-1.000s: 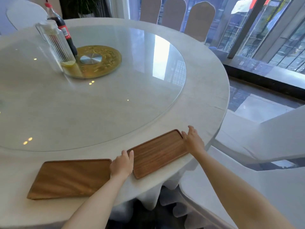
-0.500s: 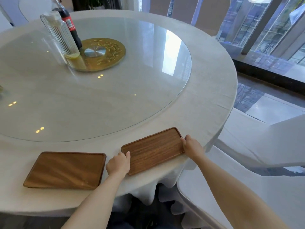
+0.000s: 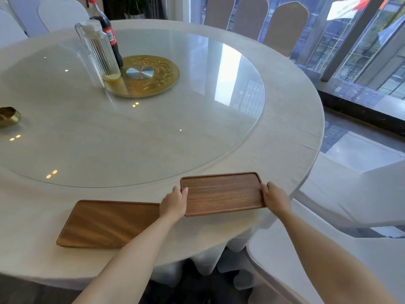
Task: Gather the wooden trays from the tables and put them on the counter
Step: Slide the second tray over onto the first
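Round banquet table (image 3: pixel 285 119), near edge: I see left hand (image 3: pixel 174 204) and right hand (image 3: pixel 274 197) closed on the darker tray's (image 3: pixel 221 193) short ends. Looks rigid, light; raised rim suits this grip.

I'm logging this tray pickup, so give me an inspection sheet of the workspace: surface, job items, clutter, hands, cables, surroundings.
Surface: round table under a white cloth, with a glass turntable on top.
Job's things: two wooden trays at the near edge; the right tray is gripped at both short ends, the left tray lies untouched.
Clutter: clear ribbed pitcher, cola bottle, gold centre disc, gold dish at the left edge.
Hands: left hand and right hand both closed on the right tray.
Cables: nothing seen.
Surroundings: covered chairs, big windows on the right.
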The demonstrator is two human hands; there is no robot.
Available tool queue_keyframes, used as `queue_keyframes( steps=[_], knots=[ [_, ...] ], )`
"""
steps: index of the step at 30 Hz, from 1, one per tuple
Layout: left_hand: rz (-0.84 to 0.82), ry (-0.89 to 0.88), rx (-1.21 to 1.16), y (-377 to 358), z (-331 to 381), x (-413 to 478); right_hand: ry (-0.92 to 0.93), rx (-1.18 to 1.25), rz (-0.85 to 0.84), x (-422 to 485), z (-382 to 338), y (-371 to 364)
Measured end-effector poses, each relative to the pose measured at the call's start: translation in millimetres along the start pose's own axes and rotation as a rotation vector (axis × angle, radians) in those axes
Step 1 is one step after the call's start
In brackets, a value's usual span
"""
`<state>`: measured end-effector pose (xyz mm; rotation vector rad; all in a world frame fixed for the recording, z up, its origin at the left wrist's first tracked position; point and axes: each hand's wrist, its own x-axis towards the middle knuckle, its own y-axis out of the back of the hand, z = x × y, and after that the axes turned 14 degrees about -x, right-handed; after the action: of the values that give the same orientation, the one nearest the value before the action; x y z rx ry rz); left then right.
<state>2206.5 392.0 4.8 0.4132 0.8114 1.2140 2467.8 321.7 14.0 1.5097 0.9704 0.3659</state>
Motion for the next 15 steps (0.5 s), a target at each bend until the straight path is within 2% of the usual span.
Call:
queue_keyframes(
  steps=[7, 15],
  knots=[
    [0.103, -0.128, 0.031, 85.0, -23.5, 22.7, 0.022, 0.142, 0.098, -28.0, -74.3, 3.4],
    [0.158, -0.16, 0.184, 176.2, -89.0, 37.5, 0.075, 0.388, 0.084, -74.5, -168.4, -35.3]
  ],
)
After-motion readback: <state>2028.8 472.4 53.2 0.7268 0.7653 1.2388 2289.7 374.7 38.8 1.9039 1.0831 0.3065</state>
